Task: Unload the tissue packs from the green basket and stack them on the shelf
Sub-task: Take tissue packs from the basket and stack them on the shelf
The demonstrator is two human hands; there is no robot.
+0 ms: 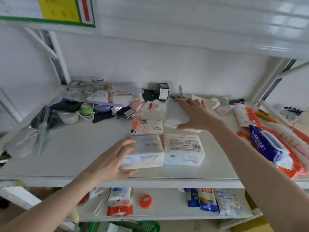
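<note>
My left hand [117,158] gripped one tissue pack [143,151], my right hand [192,113] spread flat on another [175,114]; the shelf [75,148] held several, the green basket [142,226] more.

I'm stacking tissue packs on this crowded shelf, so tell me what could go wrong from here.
1. The front-left tissue pack in your left hand sits near the shelf edge; a nudge could tip it off.
2. Your right hand, sliding the rear tissue pack back, may knock over the black box behind it.
</note>
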